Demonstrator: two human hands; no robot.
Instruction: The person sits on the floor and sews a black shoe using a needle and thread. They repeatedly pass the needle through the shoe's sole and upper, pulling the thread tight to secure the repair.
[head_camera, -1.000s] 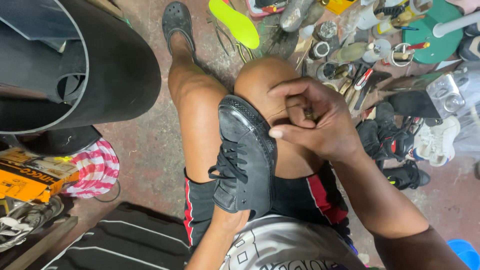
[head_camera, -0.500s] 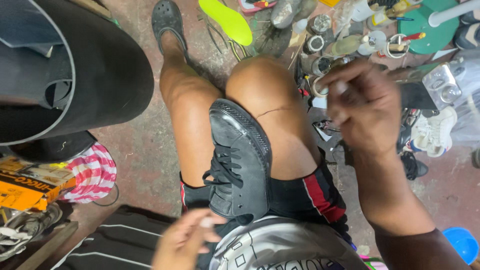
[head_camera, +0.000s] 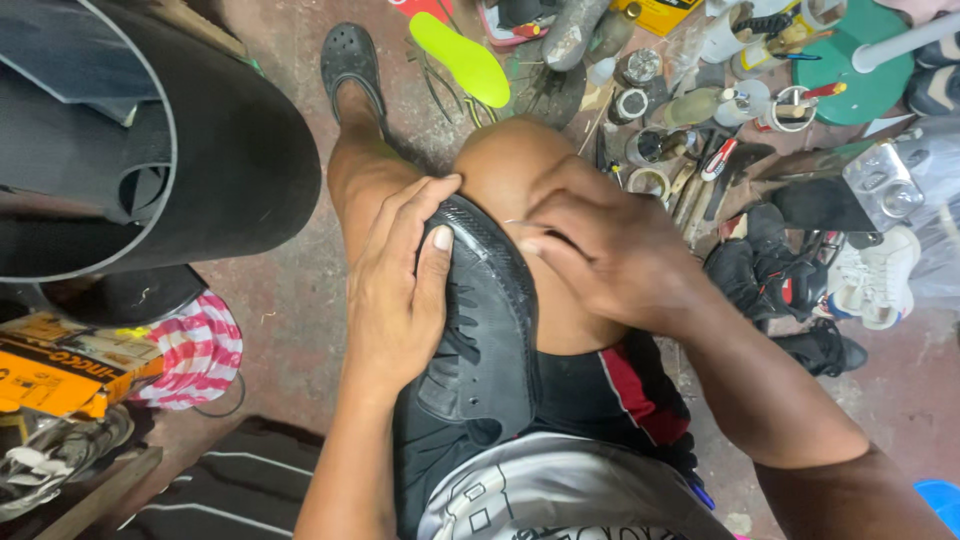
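Left hand (head_camera: 400, 290) clamps the black shoe (head_camera: 480, 340) against the knees while right hand (head_camera: 600, 250) pinches what appears a needle at its sole edge; steady, square pressure is advisable.

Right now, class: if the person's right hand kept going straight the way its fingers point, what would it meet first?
The right hand points left, so probably the black lace-up leather shoe clamped between the knees; it seems to touch it already.
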